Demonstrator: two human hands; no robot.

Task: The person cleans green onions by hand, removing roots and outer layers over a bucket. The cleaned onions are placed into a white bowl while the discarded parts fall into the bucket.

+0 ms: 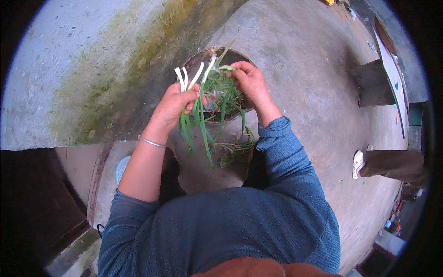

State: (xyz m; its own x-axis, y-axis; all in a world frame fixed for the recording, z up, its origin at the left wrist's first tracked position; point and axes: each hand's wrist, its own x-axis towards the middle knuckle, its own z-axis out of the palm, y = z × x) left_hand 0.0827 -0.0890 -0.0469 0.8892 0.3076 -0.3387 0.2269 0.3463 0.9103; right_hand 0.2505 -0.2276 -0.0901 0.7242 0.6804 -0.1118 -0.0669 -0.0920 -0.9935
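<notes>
My left hand [181, 102] grips several green onions [196, 77] between thumb and fingers, their white ends pointing up and their green leaves hanging below. One more onion stalk [208, 73] leans just right of the bunch. My right hand [248, 78] pinches a pale green leaf or outer layer [226, 68] at that stalk's upper part. Under both hands is a round container [250, 59] with green trimmings [226, 88] and what looks like clear plastic in it. Roots show at its far rim.
Loose stems and leaves [235, 148] lie on the concrete floor near me. A stained wall [104, 69] rises at the left. Another person's leg and white shoe [358, 164] are at the right, below a board on a grey support [375, 83].
</notes>
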